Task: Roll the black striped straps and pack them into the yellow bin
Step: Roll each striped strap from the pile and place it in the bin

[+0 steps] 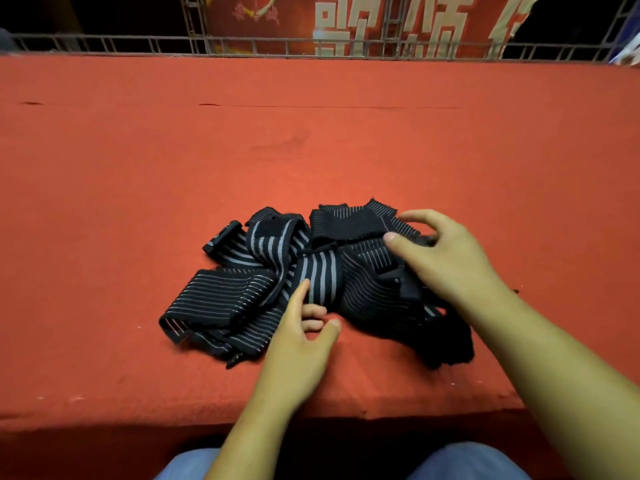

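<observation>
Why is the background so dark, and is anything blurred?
Head view: light falls only on the red table; past the metal railing, mostly black. The right hand has blurred fingertips over the black striped straps; the left hand looks sharp.

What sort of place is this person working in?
Probably a makeshift packing bench or stall: a long table covered in red felt, a metal grid railing along its far edge, and a red banner with large pale characters behind.

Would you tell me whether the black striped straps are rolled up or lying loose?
Loose: the straps lie in a tangled, overlapping heap on the red table, none wound into a roll.
</observation>
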Available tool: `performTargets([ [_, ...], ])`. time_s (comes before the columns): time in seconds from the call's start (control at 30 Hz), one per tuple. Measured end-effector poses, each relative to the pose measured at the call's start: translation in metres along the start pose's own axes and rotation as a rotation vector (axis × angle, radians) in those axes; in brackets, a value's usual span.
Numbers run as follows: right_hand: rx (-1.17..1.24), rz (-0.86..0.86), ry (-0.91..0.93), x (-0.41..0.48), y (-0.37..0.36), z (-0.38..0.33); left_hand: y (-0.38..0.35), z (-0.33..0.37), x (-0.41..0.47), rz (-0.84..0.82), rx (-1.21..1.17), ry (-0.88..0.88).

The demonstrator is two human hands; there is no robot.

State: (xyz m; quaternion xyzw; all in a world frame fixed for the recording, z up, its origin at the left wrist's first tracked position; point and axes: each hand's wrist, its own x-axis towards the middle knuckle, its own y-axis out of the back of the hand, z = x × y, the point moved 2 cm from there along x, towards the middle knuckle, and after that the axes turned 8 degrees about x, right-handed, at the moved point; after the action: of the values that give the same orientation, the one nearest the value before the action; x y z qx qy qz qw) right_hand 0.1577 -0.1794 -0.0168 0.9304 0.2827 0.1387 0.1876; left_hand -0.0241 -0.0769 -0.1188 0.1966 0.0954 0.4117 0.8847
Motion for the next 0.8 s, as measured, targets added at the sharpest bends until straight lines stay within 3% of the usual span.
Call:
performTargets([
  [0.17,-0.426,-0.129,0.115,0.048,-0.034,0.011,0.001,-0.009,0.004,0.051,-0.03,0.05],
  [0.37,-0.602,-0.182,0.112,0.067,-0.062,0.011,0.0,-0.012,0.004,0.039,-0.022,0.053],
  [0.5,-0.505,-0.094,0.023,0.07,-0.064,0.024,0.0,-0.015,0.004,0.041,-0.019,0.039],
  [0.8,0.14,0.199,0.064,0.07,-0.019,0.022,-0.001,-0.016,0.003,0.051,0.022,0.028],
])
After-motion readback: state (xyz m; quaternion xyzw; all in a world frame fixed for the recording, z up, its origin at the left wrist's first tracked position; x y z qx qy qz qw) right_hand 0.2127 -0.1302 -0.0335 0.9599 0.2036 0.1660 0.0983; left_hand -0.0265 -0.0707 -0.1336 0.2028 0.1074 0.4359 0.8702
